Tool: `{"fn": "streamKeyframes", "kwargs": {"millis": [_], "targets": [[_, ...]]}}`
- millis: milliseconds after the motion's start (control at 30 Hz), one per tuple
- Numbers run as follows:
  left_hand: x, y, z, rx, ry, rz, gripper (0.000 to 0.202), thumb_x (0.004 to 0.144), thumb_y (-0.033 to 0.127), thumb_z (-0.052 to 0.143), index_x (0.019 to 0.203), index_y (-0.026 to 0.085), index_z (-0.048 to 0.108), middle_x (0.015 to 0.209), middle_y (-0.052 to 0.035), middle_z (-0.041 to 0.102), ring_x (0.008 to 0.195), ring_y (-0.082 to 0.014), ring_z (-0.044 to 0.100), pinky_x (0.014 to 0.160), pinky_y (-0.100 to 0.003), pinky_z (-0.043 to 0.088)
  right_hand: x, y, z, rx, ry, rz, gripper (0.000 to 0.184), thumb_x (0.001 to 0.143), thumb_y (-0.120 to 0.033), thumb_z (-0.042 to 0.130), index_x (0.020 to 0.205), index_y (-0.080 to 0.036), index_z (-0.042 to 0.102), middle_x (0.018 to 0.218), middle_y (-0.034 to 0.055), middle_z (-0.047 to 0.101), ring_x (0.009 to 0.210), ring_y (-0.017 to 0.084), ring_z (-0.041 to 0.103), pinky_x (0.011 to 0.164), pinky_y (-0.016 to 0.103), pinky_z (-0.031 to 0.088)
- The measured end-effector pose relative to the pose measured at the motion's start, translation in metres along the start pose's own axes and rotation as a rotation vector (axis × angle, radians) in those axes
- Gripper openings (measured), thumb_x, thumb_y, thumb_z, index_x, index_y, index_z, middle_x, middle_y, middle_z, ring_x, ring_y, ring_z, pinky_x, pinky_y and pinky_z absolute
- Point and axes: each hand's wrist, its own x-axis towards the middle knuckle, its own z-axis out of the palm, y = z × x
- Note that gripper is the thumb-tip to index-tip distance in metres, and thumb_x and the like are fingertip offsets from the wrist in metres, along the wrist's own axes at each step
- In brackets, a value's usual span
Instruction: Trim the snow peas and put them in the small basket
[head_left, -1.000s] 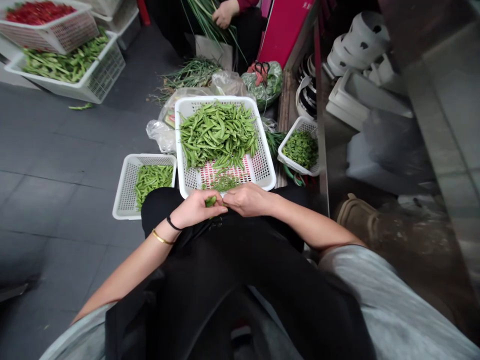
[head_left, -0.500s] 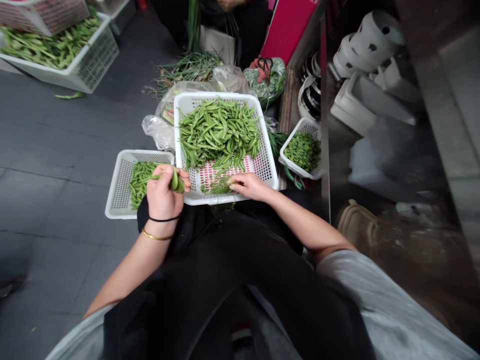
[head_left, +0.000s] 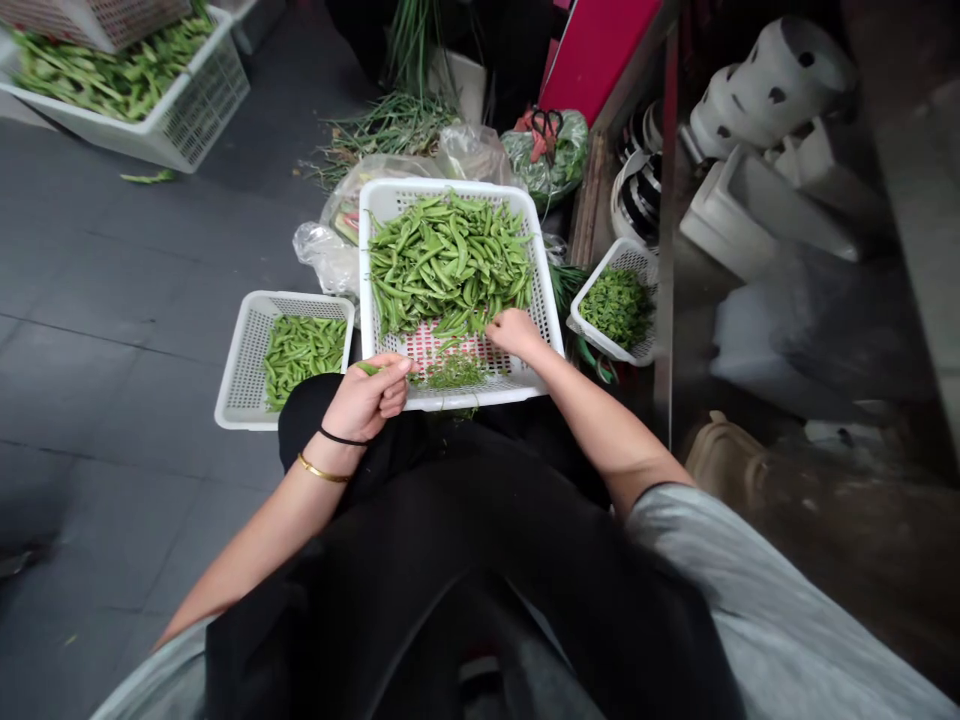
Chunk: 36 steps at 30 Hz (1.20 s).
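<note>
A large white basket rests against my knees, heaped with green pea pods. Fine green trimmings lie on its near, bare part. My right hand is at the near edge of the heap, fingers curled down among the pods; what they grip is hidden. My left hand hovers over my left knee at the basket's near left corner, fingers curled, with a green pod tip showing by the thumb. A smaller white basket to the left holds more pods.
A small basket of green trimmings sits at the right by a steel counter. Plastic bags, chives and a bag with scissors lie beyond. Another basket of pods stands far left on the grey floor.
My left hand came back from over the small left basket to the big basket's corner. My right hand moved forward from the trimmings to the edge of the pod heap.
</note>
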Motion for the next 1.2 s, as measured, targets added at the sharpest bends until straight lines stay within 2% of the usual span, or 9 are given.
{"fn": "streamKeyframes", "kwargs": {"millis": [133, 233, 333, 500, 600, 733, 867, 1000, 1200], "targets": [[0.008, -0.017, 0.015, 0.166, 0.061, 0.014, 0.037, 0.066, 0.039, 0.077, 0.083, 0.008, 0.064, 0.055, -0.0008, 0.058, 0.034, -0.0021, 0.031, 0.032, -0.017, 0.019, -0.069, 0.0, 0.006, 0.689, -0.121, -0.105, 0.031, 0.087, -0.039, 0.049, 0.078, -0.013, 0.063, 0.057, 0.0017, 0.062, 0.045, 0.009, 0.056, 0.044, 0.018, 0.044], [0.005, -0.024, 0.027, 0.237, 0.017, 0.078, 0.033, 0.071, 0.041, 0.073, 0.076, 0.009, 0.063, 0.046, 0.0023, 0.051, 0.032, -0.0027, 0.031, 0.032, -0.017, 0.022, -0.11, -0.013, 0.012, 0.873, -0.23, -0.322, 0.031, 0.084, -0.042, 0.054, 0.073, -0.014, 0.06, 0.054, -0.003, 0.057, 0.043, 0.007, 0.054, 0.044, 0.016, 0.042], [-0.007, -0.018, 0.03, 0.209, -0.104, 0.086, 0.028, 0.073, 0.037, 0.072, 0.076, 0.011, 0.063, 0.042, 0.0057, 0.043, 0.032, -0.002, 0.028, 0.034, -0.016, 0.02, -0.129, -0.022, 0.004, 0.809, -0.267, -0.513, 0.031, 0.086, -0.042, 0.053, 0.076, -0.014, 0.061, 0.06, -0.0018, 0.06, 0.049, 0.008, 0.057, 0.051, 0.018, 0.044], [-0.031, -0.002, 0.026, 0.186, -0.379, -0.137, 0.025, 0.072, 0.032, 0.073, 0.078, 0.009, 0.066, 0.045, 0.0069, 0.035, 0.034, 0.0001, 0.024, 0.035, -0.014, 0.013, -0.131, -0.028, -0.023, 0.638, 0.026, -0.732, 0.024, 0.092, -0.035, 0.046, 0.091, -0.015, 0.06, 0.069, -0.0012, 0.06, 0.06, 0.009, 0.058, 0.062, 0.021, 0.044], [-0.036, -0.002, 0.028, 0.155, -0.417, -0.207, 0.026, 0.072, 0.032, 0.073, 0.073, 0.008, 0.066, 0.045, 0.0068, 0.034, 0.034, 0.0002, 0.024, 0.034, -0.013, 0.012, -0.133, -0.034, -0.028, 0.325, 0.138, -0.913, 0.026, 0.094, -0.031, 0.042, 0.083, -0.015, 0.059, 0.073, 0.0022, 0.062, 0.069, 0.012, 0.058, 0.069, 0.022, 0.041], [-0.034, -0.012, 0.039, 0.032, -0.32, -0.195, 0.025, 0.071, 0.032, 0.073, 0.071, 0.01, 0.061, 0.044, 0.0071, 0.036, 0.032, -0.0001, 0.023, 0.032, -0.012, 0.013, -0.138, -0.043, -0.02, -0.076, 0.329, -0.713, 0.032, 0.097, -0.032, 0.035, 0.085, -0.014, 0.059, 0.081, 0.0083, 0.065, 0.073, 0.016, 0.058, 0.064, 0.025, 0.037], [-0.029, -0.027, 0.052, -0.056, -0.203, -0.163, 0.03, 0.07, 0.032, 0.074, 0.067, 0.012, 0.052, 0.049, 0.0049, 0.046, 0.032, -0.0001, 0.026, 0.031, -0.012, 0.014, -0.134, -0.053, -0.005, -0.28, 0.321, -0.518, 0.033, 0.097, -0.03, 0.032, 0.092, -0.011, 0.058, 0.086, 0.0131, 0.066, 0.071, 0.018, 0.059, 0.059, 0.027, 0.034], [-0.022, -0.027, 0.045, -0.097, -0.073, -0.094, 0.036, 0.066, 0.033, 0.077, 0.066, 0.014, 0.046, 0.051, 0.0041, 0.051, 0.032, -0.0006, 0.028, 0.03, -0.012, 0.016, -0.126, -0.045, -0.006, -0.238, 0.344, -0.477, 0.034, 0.098, -0.031, 0.03, 0.091, -0.012, 0.058, 0.084, 0.0115, 0.065, 0.07, 0.018, 0.058, 0.06, 0.027, 0.035], [-0.022, -0.014, 0.026, 0.093, 0.088, 0.237, 0.031, 0.069, 0.031, 0.075, 0.071, 0.014, 0.049, 0.063, -0.0026, 0.064, 0.035, -0.0021, 0.034, 0.032, -0.015, 0.021, -0.126, -0.007, -0.034, 0.106, 0.408, -0.518, 0.028, 0.095, -0.033, 0.04, 0.08, -0.016, 0.056, 0.077, 0.0045, 0.06, 0.069, 0.014, 0.053, 0.066, 0.025, 0.037]]}}
